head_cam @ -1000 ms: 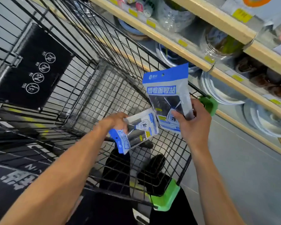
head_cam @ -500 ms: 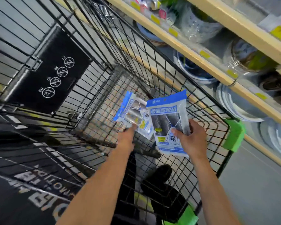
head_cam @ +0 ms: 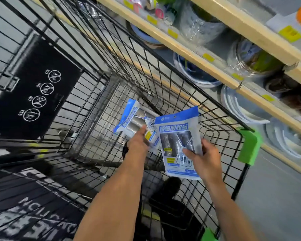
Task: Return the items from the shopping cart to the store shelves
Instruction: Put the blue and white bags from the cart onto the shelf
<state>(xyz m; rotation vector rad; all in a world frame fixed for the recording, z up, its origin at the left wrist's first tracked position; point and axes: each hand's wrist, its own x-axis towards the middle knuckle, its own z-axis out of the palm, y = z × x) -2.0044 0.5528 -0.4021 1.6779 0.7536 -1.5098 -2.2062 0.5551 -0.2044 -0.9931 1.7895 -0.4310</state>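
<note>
Both hands [head_cam: 170,146] hold blue packets [head_cam: 179,143] over the wire cart [head_cam: 215,122].

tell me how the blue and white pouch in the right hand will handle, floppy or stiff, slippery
The pouch, pinched low by the right hand, stands up without drooping, so it is probably fairly stiff and light. Its glossy film looks slippery, so a pinch might slide. The rolls showing inside likely add that stiffness.

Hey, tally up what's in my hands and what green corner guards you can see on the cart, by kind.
Blue and white packets: 2, one held in the left hand at, one held in the right hand at
Green corner guards: 2, at and
Total: 4
</note>
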